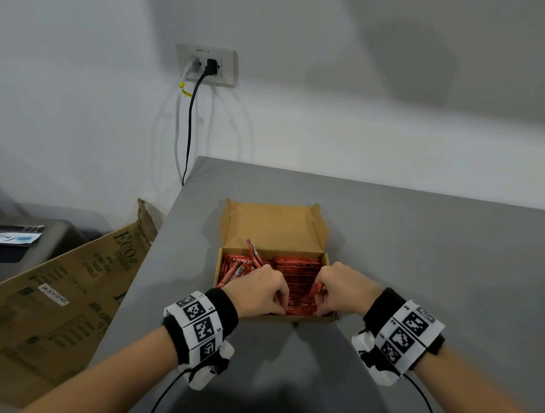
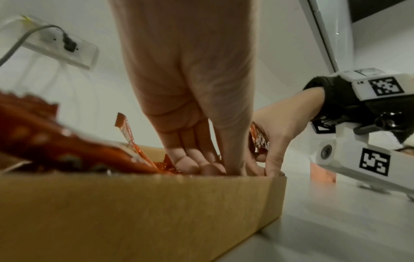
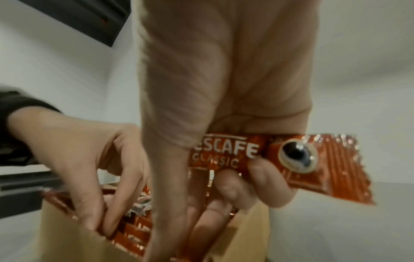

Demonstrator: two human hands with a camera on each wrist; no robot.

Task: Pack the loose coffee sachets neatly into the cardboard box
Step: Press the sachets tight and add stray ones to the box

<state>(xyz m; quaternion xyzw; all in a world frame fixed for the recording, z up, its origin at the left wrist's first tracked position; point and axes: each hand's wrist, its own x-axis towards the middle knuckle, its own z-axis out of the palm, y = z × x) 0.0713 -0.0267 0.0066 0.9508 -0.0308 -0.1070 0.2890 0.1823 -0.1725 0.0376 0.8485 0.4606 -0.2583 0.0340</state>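
Observation:
An open cardboard box sits on the grey table, its lid folded back. Rows of red coffee sachets fill it; a few on the left lie askew and one stands on end. My left hand reaches into the front of the box, thumb and fingers pinching the sachets by the near wall. My right hand is beside it, its lower fingers curled round one red sachet while thumb and forefinger point down into the box. The fingertips are hidden among the sachets.
The table's left edge runs close to the box. Below it leans a large printed cardboard sheet, with a dark device farther left. A wall socket with two cables hangs behind. Bare grey tabletop lies to the right of the box.

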